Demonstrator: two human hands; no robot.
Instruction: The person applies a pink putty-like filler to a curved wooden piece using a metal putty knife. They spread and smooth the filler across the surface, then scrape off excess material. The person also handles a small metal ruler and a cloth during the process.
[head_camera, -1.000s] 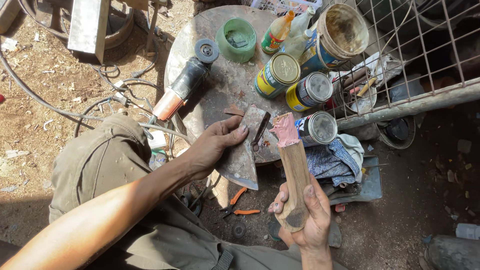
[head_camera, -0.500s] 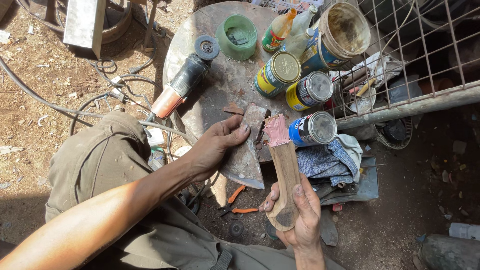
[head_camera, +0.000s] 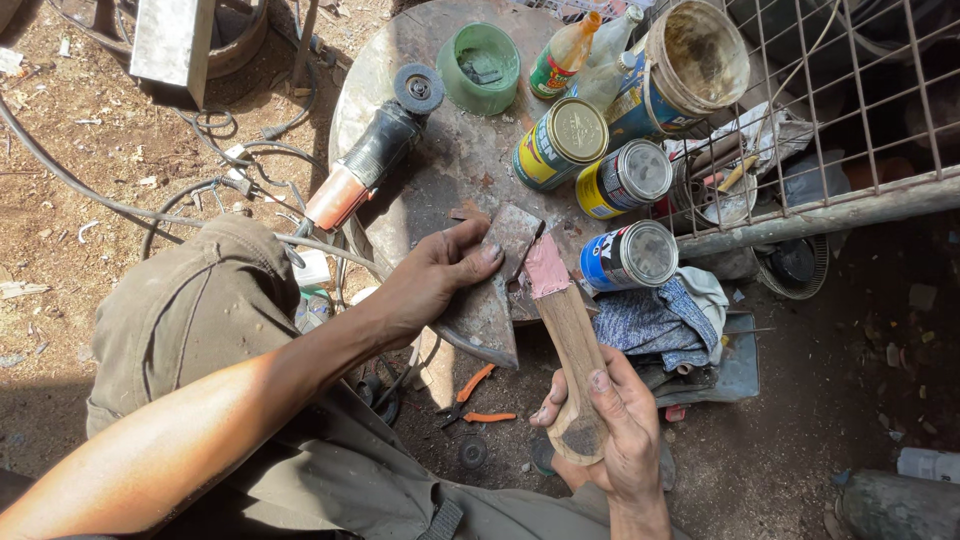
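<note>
Left hand (head_camera: 435, 280) lies fingers-down on a flat metal axe blade (head_camera: 490, 300), thumb and fingers pressing its upper part against the round metal tabletop (head_camera: 440, 170); the blade's lower edge sticks out past the table rim, just below and right of that hand; right hand (head_camera: 610, 435) is wrapped shut around the butt of a wooden handle (head_camera: 572, 350), thumb laid along its right side; the handle runs up and slightly left from the fist, and its far end, coated in pinkish paste (head_camera: 545, 265), touches the blade just right of the left fingertips. Beyond the left hand lies an angle grinder (head_camera: 365, 165) with an orange rear and black body, its disc pointing away, its cable trailing off to the left over the dirt; further up sits a green cup (head_camera: 482, 68). Up and right of the handle's tip stand three tins (head_camera: 625, 178) on their sides or tilted, lids showing, with bottles (head_camera: 565, 50) and a grimy bucket (head_camera: 700, 60) behind them; a wire mesh frame (head_camera: 850, 110) leans over that far-right side. Just right of the right hand lies a blue rag (head_camera: 655, 320) on a metal tray (head_camera: 735, 365); left of it, on the ground, orange-handled pliers (head_camera: 475, 400).
</note>
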